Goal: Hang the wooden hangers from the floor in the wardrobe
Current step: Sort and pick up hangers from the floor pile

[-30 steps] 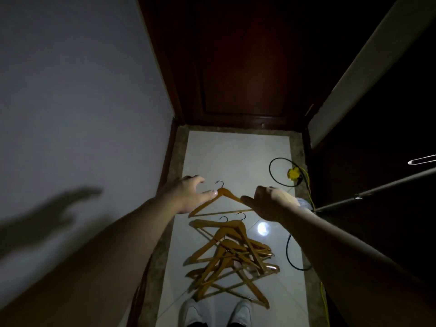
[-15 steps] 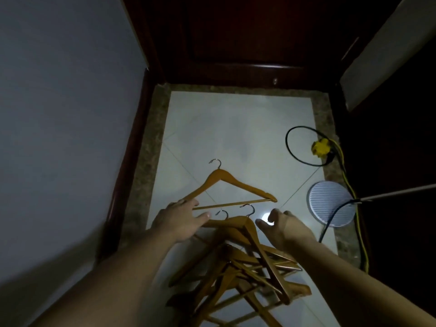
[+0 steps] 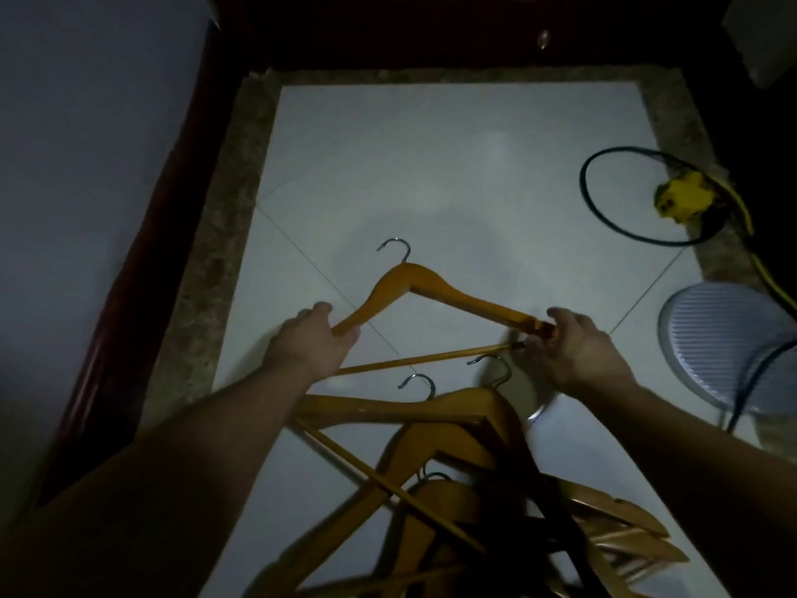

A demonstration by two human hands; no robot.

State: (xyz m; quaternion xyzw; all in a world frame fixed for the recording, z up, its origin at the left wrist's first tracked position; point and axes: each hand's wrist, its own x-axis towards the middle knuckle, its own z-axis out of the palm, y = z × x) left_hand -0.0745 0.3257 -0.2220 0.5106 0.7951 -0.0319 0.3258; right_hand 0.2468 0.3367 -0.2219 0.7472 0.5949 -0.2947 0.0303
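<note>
Orange-brown wooden hangers (image 3: 435,287) with silver hooks lie on a white tiled floor (image 3: 453,166) edged in speckled brown stone; a yellow plug (image 3: 683,200), a black cable (image 3: 604,217).

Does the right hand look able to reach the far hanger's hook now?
Probably yes: nothing covers the hook, but the right hand grips the hanger at its end and must release first.

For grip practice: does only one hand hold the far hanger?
No, left hand and right hand grip the wooden hanger at its ends.
</note>
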